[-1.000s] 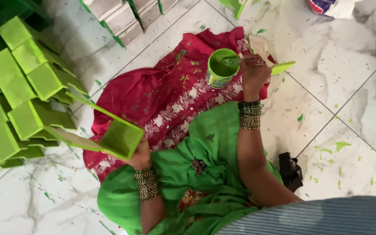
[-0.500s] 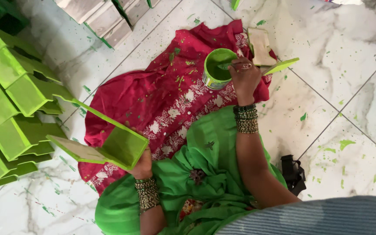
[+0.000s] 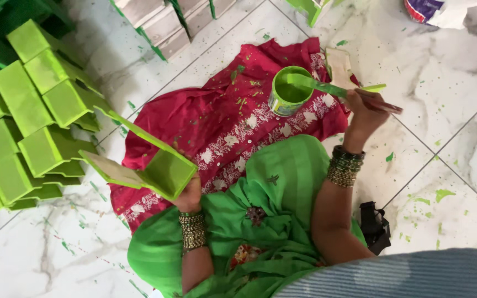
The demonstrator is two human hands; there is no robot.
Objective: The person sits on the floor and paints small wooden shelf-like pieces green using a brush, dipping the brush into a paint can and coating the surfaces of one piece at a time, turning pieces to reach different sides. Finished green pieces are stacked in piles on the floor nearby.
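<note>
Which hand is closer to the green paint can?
The right hand. It holds a paintbrush whose tip reaches over the paint can, just beside it. The left hand is farther off, holding a green wooden piece.

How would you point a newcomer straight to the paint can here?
Start at the big red embroidered cloth spread over the marble floor. Near its upper right edge, just left of the right hand holding a brush, stands the paint can. It is the only round, open container on the cloth, full of green paint, unlike the boxy green pieces stacked at left.
</note>
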